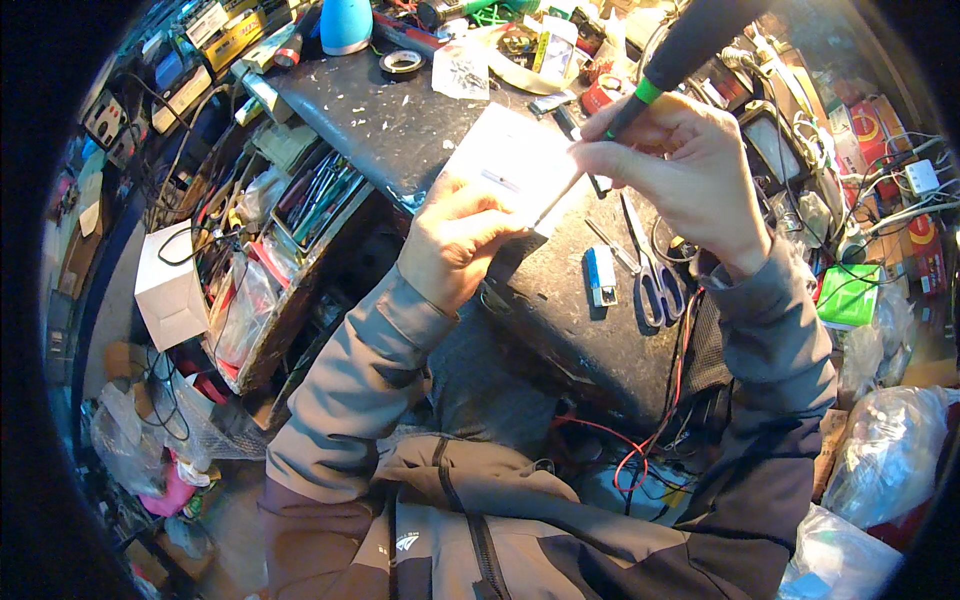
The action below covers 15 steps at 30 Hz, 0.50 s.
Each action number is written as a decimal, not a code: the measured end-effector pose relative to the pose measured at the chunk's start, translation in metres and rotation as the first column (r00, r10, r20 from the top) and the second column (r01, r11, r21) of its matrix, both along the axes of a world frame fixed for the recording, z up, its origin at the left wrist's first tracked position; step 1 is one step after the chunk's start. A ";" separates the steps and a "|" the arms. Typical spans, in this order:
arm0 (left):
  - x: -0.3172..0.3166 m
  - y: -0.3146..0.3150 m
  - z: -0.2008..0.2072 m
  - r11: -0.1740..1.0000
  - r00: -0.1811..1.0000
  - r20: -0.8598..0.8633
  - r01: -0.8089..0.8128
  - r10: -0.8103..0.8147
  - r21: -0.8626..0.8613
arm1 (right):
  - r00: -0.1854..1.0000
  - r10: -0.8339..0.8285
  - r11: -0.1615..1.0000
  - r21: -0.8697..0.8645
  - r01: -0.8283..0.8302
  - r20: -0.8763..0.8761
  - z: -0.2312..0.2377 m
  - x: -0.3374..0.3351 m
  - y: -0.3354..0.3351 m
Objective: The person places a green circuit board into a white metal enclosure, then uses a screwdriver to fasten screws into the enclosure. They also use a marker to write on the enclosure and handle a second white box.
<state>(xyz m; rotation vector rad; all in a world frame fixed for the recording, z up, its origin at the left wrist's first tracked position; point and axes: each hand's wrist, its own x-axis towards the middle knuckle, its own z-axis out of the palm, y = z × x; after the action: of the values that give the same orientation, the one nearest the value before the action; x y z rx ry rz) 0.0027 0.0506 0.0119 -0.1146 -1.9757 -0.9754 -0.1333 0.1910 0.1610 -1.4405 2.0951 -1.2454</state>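
Note:
My left hand (452,240) is closed on the near edge of a white, flat, box-like piece (510,150), which is tilted and washed out by bright light. A small slot-like mark shows on its face. My right hand (690,165) is closed round a screwdriver with a thick black handle (700,45) and a green ring. Its thin metal shaft slants down to the near right edge of the white piece, close to my left fingertips. Whether the tip touches a screw is too small to tell. Scissors (652,275) and a small blue-and-white box (600,277) lie below my right hand.
The dark, worn table (400,125) carries a tape roll (402,63), a red tape roll (604,92) and a blue bottle (346,28). An open drawer (315,200) full of tools stands at left. Red and black wires (632,462) hang by the table's front edge.

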 end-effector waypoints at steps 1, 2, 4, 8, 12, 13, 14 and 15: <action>-0.001 0.001 -0.001 0.999 1.000 0.002 0.018 -0.018 0.029 | 0.980 -0.067 0.995 0.059 0.079 -0.185 -0.001 0.000 0.001; -0.001 0.001 -0.001 1.000 1.000 -0.003 0.011 -0.011 0.030 | 0.986 -0.024 0.998 0.059 0.035 -0.164 -0.001 0.000 0.002; -0.001 0.001 -0.002 1.000 1.000 -0.014 -0.002 0.002 0.006 | 0.994 0.023 0.999 0.025 -0.021 -0.105 0.000 0.000 0.002; 0.000 -0.002 -0.003 0.997 1.000 -0.019 -0.025 0.023 -0.069 | 0.929 0.185 0.983 -0.041 -0.181 0.321 0.007 0.002 0.000; -0.001 -0.001 -0.003 1.000 1.000 -0.011 0.003 -0.003 0.010 | 0.974 -0.143 0.915 0.351 0.198 -0.178 0.011 0.004 0.001; -0.001 -0.001 -0.003 1.000 1.000 -0.011 -0.004 0.004 -0.012 | 0.979 -0.110 0.939 0.304 0.159 -0.172 0.010 0.005 0.001; 0.000 0.000 -0.003 1.000 1.000 -0.022 -0.014 0.014 -0.021 | 1.000 -0.012 0.990 0.142 0.009 0.019 0.009 0.005 0.002; 0.000 0.001 -0.002 1.000 1.000 -0.007 -0.012 0.012 -0.018 | 0.978 0.074 0.997 -0.031 -0.069 0.197 0.007 0.005 0.002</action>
<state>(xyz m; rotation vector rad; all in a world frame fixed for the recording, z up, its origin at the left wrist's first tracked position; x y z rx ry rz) 0.0029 0.0514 0.0097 -0.1158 -1.9774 -0.9490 -0.1283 0.1930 0.1683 -1.3295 1.8878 -1.3313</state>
